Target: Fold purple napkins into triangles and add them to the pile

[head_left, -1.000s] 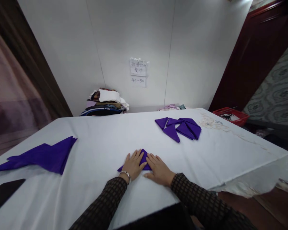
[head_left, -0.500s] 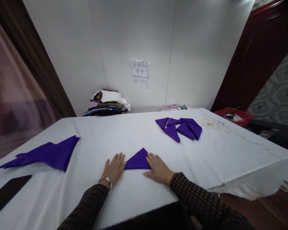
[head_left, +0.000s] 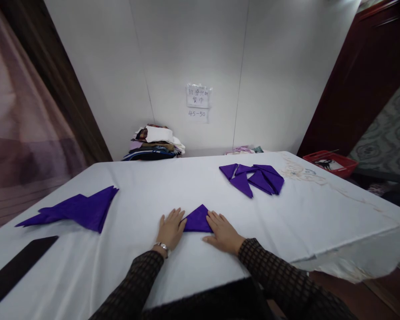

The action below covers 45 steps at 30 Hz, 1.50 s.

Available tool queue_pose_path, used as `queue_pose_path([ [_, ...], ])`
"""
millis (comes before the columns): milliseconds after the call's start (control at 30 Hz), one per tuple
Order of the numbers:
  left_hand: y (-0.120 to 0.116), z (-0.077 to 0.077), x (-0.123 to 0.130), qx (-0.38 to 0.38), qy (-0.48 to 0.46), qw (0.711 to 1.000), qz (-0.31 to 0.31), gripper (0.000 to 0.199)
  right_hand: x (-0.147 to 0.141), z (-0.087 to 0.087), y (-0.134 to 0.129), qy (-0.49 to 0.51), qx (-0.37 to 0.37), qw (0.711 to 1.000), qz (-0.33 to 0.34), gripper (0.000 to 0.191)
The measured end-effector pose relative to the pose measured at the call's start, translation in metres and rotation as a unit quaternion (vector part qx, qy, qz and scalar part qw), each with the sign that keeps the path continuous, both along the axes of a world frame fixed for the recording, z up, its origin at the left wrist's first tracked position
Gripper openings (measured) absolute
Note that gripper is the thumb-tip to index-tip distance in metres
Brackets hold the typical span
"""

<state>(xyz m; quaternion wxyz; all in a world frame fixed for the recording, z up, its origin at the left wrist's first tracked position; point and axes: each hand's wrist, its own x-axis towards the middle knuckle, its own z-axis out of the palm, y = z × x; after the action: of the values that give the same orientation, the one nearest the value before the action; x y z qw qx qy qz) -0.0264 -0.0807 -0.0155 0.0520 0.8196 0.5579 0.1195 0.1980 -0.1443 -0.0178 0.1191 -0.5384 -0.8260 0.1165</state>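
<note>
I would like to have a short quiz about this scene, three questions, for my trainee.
1. Which shape shows the purple cloth between the left hand and the right hand: (a) circle, (b) triangle, (c) star?
2. True or false: the right hand touches this purple cloth.
3. Fill in: the lower paper on the wall reads "45-___".

Key: 1. b; 2. true; 3. 50.

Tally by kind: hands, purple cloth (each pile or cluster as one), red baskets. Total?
Hands: 2 (left hand, right hand)
Purple cloth: 3 (folded triangle, loose pile, cluster of folded pieces)
Red basket: 1
Total: 6
</note>
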Motion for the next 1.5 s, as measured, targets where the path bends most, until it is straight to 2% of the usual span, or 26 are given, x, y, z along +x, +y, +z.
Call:
queue_pose_path([
  [67, -0.003, 0.0, 0.014, 0.023, 0.006, 0.998, -0.054, 0.045, 0.0, -0.001, 0.0, -0.005, 0.0, 1.0, -0.002, 0.081],
  [133, -0.006, -0.001, 0.024, 0.012, 0.021, 0.995, -0.095, 0.048, 0.0, -0.002, 0.001, -0.01, -0.001, 1.0, -0.006, 0.081],
  [233, -0.008, 0.0, 0.028, -0.026, 0.045, 0.992, -0.116, 0.056, 0.0, -0.001, 0.0, -0.011, -0.002, 1.0, -0.008, 0.081],
  [600, -0.007, -0.006, -0.023, -0.056, 0.042, 0.995, -0.068, 0.063, -0.001, 0.001, 0.0, -0.002, -0.012, 1.0, -0.007, 0.08],
  [767, -0.012, 0.0, -0.02, -0.045, 0.014, 0.998, -0.048, 0.063, 0.0, 0.001, 0.0, -0.007, -0.005, 1.0, -0.006, 0.083],
  [1000, -0.018, -0.001, -0.015, -0.064, 0.028, 0.992, -0.108, 0.053, 0.003, -0.006, 0.0, -0.016, 0.007, 1.0, -0.007, 0.08],
  [1133, -0.022, -0.002, -0.029, -0.07, 0.038, 0.993, -0.084, 0.055, 0.004, -0.009, 0.0, -0.021, 0.013, 1.0, -0.005, 0.081],
  [1200, -0.024, 0.001, -0.033, -0.076, 0.041, 0.995, -0.052, 0.056, 0.005, -0.009, 0.0, -0.02, 0.014, 1.0, -0.004, 0.08],
  [1267, -0.025, 0.005, -0.027, -0.063, 0.037, 0.997, -0.017, 0.059, 0.005, -0.01, 0.0, -0.019, 0.019, 1.0, -0.004, 0.079],
  [1333, -0.023, 0.01, -0.012, -0.035, 0.029, 0.999, -0.017, 0.061, 0.005, -0.011, 0.0, -0.02, 0.028, 0.999, -0.004, 0.079],
  [1500, -0.013, 0.01, 0.04, -0.008, 0.023, 0.987, -0.161, 0.063, 0.006, -0.016, 0.002, -0.025, 0.041, 0.999, -0.004, 0.082],
])
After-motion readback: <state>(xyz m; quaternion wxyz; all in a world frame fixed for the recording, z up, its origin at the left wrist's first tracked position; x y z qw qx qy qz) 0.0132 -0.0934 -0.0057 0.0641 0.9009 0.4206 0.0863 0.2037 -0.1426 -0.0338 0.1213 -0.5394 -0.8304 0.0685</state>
